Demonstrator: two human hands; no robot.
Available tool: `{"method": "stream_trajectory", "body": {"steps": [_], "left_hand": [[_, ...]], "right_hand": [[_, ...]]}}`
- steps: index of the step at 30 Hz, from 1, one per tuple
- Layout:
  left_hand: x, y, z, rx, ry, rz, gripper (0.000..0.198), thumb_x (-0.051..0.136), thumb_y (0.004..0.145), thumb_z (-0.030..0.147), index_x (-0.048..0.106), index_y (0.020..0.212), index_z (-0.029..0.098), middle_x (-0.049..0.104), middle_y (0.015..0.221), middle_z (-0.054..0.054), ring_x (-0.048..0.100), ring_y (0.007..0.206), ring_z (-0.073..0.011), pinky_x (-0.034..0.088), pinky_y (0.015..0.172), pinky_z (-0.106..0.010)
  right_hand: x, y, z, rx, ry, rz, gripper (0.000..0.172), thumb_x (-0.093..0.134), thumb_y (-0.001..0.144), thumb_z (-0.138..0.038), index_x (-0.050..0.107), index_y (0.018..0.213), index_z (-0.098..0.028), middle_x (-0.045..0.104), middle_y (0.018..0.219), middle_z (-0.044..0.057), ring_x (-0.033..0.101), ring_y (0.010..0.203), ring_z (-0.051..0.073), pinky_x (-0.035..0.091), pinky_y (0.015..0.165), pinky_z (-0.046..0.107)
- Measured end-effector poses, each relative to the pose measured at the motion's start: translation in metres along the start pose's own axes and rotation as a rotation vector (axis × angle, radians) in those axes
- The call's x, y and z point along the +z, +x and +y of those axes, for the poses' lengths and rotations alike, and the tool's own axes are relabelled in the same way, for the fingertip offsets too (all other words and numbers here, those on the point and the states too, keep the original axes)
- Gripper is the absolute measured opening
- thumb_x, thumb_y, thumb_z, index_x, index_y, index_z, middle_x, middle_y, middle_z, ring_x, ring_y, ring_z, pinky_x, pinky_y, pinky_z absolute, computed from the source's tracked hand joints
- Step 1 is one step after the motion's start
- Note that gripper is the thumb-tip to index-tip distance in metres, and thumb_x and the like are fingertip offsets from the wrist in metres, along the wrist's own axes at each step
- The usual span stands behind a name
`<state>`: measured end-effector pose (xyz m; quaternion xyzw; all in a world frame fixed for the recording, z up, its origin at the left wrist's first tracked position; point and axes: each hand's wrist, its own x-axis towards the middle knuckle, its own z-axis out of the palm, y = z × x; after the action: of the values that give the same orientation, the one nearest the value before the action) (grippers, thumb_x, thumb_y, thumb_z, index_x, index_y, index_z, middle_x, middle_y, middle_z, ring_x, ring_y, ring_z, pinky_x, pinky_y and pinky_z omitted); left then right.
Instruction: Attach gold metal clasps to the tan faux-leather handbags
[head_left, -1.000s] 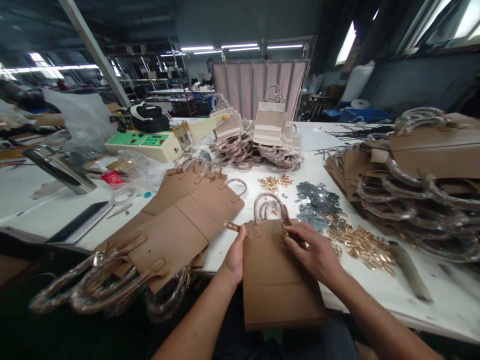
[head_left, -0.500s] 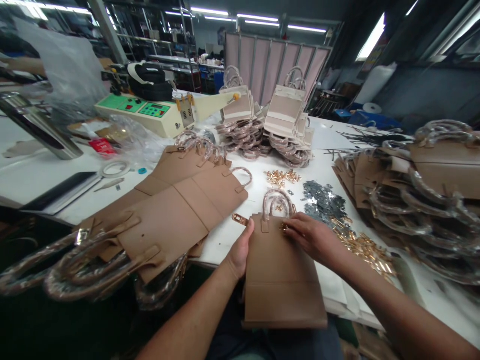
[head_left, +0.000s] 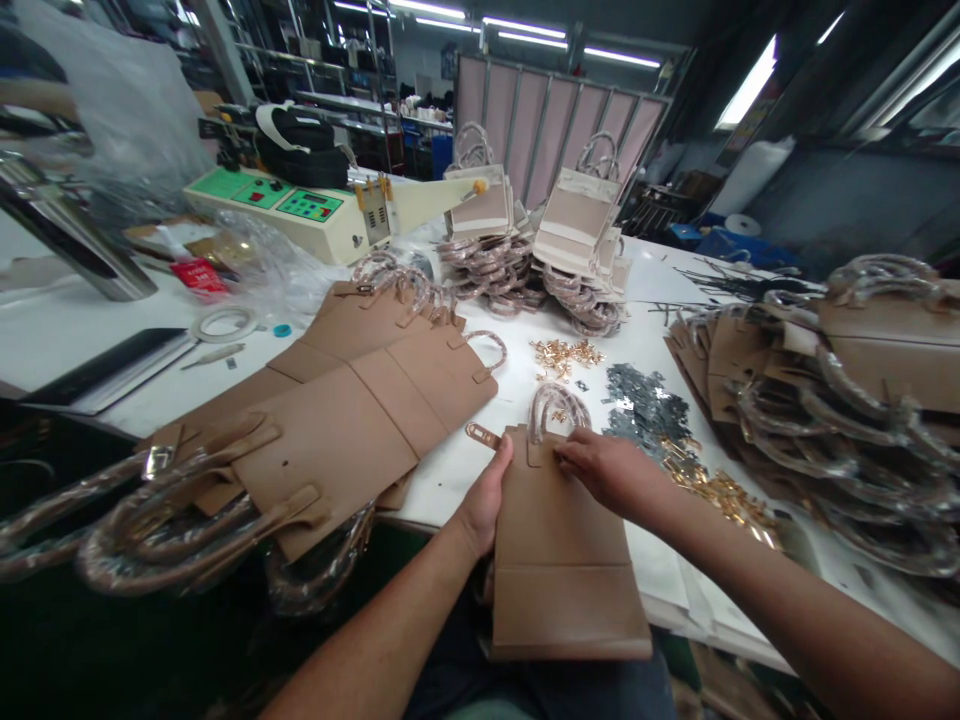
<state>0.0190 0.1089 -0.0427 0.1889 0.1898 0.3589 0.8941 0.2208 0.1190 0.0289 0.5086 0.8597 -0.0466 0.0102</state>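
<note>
A brown bag panel with a plastic-wrapped handle hangs partly over the table's front edge. My left hand is closed round its left edge, thumb on the front face. From that side, a strap with a gold metal end plate sticks out. The fingers of my right hand are pinched together against the panel's upper front, just right of the handle's left tab. They cover the small gold metal fitting seen there half a second ago.
Brown bag panels lie stacked at left, more at right. Behind my hands are small gold fittings, grey metal plates and gold pieces. Pale panels, a cream machine and tape stand farther back.
My right hand has shifted slightly left on the panel, and its fingertips now hide the gold fitting. My left hand keeps its hold. The whole view has shifted a little.
</note>
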Motion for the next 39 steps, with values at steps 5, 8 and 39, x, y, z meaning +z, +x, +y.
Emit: {"method": "stream_trajectory", "body": {"steps": [5,8,39], "left_hand": [[0.002,-0.001,0.001,-0.017,-0.002,-0.020,0.071,0.050,0.094,0.074,0.071,0.125,0.014,0.078,0.114,-0.017,0.070,0.118,-0.0358,0.053,0.107,-0.049],[0.004,0.000,0.002,-0.022,0.018,0.005,0.070,0.052,0.093,0.073,0.070,0.126,0.014,0.077,0.115,-0.017,0.070,0.119,-0.0365,0.053,0.107,-0.050],[0.009,0.001,0.001,-0.040,-0.074,0.084,0.072,0.052,0.097,0.066,0.065,0.136,0.006,0.077,0.113,-0.023,0.073,0.112,-0.0372,0.052,0.107,-0.050]], "right_hand": [[0.020,-0.006,0.022,-0.068,0.216,0.112,0.028,0.051,0.101,-0.026,0.072,0.121,-0.023,0.070,0.106,0.009,0.068,0.092,0.021,0.051,0.081,0.029],[0.025,-0.009,0.030,-0.099,0.262,0.124,0.032,0.051,0.101,-0.027,0.071,0.126,-0.024,0.070,0.110,0.010,0.069,0.095,0.022,0.053,0.084,0.030],[0.025,-0.006,0.014,-0.029,0.017,0.085,0.025,0.054,0.099,-0.021,0.072,0.116,-0.021,0.070,0.101,0.008,0.069,0.085,0.021,0.045,0.073,0.028]]}}
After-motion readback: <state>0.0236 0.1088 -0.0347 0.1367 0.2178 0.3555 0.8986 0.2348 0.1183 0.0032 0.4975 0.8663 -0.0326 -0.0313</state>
